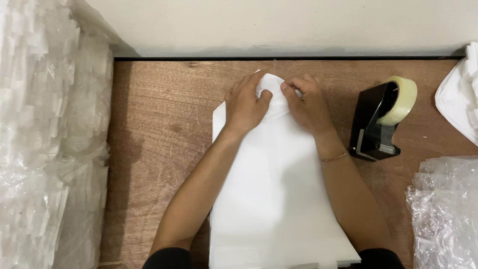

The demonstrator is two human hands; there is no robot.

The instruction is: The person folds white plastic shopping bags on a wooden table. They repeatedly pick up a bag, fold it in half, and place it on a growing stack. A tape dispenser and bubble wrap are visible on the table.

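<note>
The left hand (245, 105) and right hand (307, 103) both pinch the crumpled far end of the white sheet stack (274, 199) lying mid-table; folding appears underway; a firmer tuck seems needed before reaching right for the tape dispenser (379, 121).

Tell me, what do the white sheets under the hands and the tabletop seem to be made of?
White sheets: probably thin foam or soft paper; matte, and bunching softly where the left hand and right hand gather it. Tabletop: wood or wood veneer; brown grain shows, dull finish.
</note>
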